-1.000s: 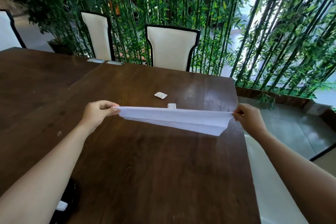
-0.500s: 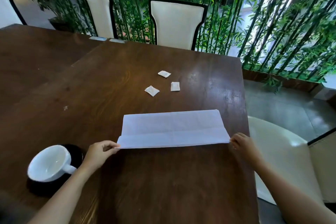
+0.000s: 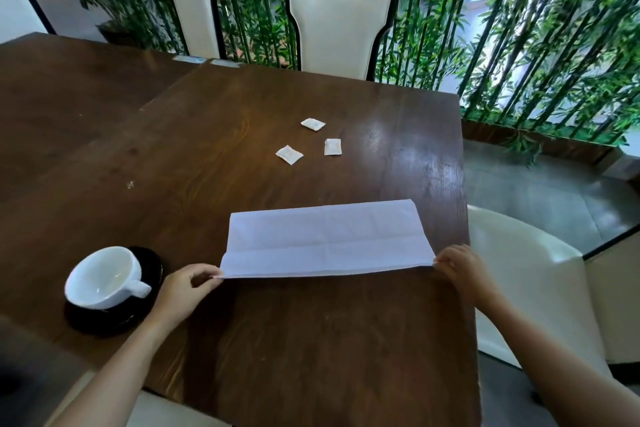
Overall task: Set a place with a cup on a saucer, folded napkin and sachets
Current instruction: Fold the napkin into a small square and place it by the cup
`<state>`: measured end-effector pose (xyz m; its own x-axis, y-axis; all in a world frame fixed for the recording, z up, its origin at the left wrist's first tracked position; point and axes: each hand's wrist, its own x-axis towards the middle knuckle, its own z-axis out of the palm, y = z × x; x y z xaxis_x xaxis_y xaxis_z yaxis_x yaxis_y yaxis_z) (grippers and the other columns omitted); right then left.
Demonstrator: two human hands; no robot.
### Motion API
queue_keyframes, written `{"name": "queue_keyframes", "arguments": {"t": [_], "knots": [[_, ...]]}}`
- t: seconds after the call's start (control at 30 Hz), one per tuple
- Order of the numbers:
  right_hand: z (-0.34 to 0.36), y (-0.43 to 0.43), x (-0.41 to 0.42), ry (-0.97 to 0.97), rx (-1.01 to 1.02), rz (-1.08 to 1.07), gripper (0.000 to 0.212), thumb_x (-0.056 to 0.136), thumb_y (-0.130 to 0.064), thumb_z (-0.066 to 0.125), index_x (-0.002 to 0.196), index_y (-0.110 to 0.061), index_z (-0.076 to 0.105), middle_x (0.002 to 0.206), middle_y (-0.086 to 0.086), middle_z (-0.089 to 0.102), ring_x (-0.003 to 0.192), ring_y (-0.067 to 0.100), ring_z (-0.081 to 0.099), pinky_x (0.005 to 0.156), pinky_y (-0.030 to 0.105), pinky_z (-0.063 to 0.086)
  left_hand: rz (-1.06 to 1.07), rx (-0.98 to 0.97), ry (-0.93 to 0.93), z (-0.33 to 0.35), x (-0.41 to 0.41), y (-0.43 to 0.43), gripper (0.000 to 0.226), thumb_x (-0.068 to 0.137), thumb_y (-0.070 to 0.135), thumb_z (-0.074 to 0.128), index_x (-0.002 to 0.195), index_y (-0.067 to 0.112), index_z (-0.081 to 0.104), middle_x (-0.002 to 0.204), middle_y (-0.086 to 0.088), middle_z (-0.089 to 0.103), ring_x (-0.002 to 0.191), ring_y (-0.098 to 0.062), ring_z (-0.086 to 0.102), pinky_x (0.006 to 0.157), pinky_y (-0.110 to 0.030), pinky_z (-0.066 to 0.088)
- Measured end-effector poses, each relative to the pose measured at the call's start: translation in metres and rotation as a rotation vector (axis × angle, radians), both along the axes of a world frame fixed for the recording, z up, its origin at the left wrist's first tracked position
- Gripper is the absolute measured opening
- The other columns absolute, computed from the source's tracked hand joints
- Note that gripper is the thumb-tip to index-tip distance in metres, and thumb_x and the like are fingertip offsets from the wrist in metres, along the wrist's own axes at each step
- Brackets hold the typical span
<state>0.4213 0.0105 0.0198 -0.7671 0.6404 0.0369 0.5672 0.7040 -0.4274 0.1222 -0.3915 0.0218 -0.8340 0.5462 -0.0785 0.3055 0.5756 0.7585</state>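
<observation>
A white napkin (image 3: 325, 239), folded into a long strip, lies flat on the dark wooden table (image 3: 311, 340). My left hand (image 3: 183, 291) pinches its near left corner. My right hand (image 3: 462, 269) pinches its near right corner. A white cup (image 3: 104, 276) stands on a black saucer (image 3: 149, 302) at the left, close to my left wrist, with its handle pointing right. Three white sachets lie beyond the napkin: one at the back (image 3: 313, 124), one to the left (image 3: 289, 154), one to the right (image 3: 332, 147).
A cream chair (image 3: 337, 28) stands at the table's far side, another (image 3: 190, 0) to its left. A cream seat (image 3: 540, 284) sits by the table's right edge. A bamboo screen (image 3: 502, 28) runs behind. A second table (image 3: 69, 80) joins on the left.
The napkin, held up in the air between both hands a second ago, now lies flat on the table, nearer to me. The view has tilted down, bringing the cup and saucer into sight.
</observation>
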Motion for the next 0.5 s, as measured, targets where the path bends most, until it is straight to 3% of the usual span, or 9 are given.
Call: {"name": "queue_keyframes", "arguments": {"t": [0.07, 0.17, 0.33, 0.5], "knots": [[0.006, 0.010, -0.008, 0.031, -0.086, -0.025, 0.004, 0.076, -0.006, 0.072, 0.074, -0.004, 0.070, 0.078, 0.013, 0.069, 0.080, 0.031, 0.060, 0.072, 0.037, 0.047, 0.014, 0.061, -0.074, 0.007, -0.007, 0.003, 0.010, 0.079, 0.015, 0.073, 0.088, 0.020, 0.073, 0.095, 0.008, 0.070, 0.094, -0.004, 0.061, 0.085, -0.025, 0.043], [0.020, 0.025, -0.020, 0.032, -0.258, -0.056, 0.005, 0.078, -0.014, 0.073, 0.074, -0.012, 0.069, 0.076, 0.007, 0.069, 0.075, 0.025, 0.064, 0.071, 0.035, 0.051, 0.019, 0.159, -0.205, 0.017, -0.019, 0.011, 0.012, 0.080, 0.013, 0.072, 0.089, 0.022, 0.073, 0.096, 0.012, 0.072, 0.094, 0.000, 0.063, 0.080, -0.017, 0.044], [0.040, 0.050, -0.041, 0.043, -0.451, -0.079, 0.011, 0.079, -0.021, 0.072, 0.070, -0.020, 0.067, 0.073, 0.002, 0.066, 0.069, 0.013, 0.060, 0.066, 0.025, 0.045, 0.087, 0.216, -0.337, 0.017, -0.048, 0.029, 0.013, 0.082, 0.020, 0.069, 0.094, 0.018, 0.072, 0.102, -0.004, 0.072, 0.099, -0.018, 0.063, 0.093, -0.035, 0.045], [0.035, 0.063, -0.074, 0.151, -0.524, -0.180, 0.012, 0.085, -0.017, 0.065, 0.086, -0.007, 0.071, 0.082, 0.007, 0.067, 0.079, 0.021, 0.060, 0.078, 0.037, 0.048, 0.237, 0.303, -0.494, 0.006, -0.071, 0.064, 0.011, 0.088, 0.019, 0.063, 0.096, 0.014, 0.068, 0.103, -0.007, 0.068, 0.089, -0.015, 0.063, 0.077, -0.028, 0.051]]}}
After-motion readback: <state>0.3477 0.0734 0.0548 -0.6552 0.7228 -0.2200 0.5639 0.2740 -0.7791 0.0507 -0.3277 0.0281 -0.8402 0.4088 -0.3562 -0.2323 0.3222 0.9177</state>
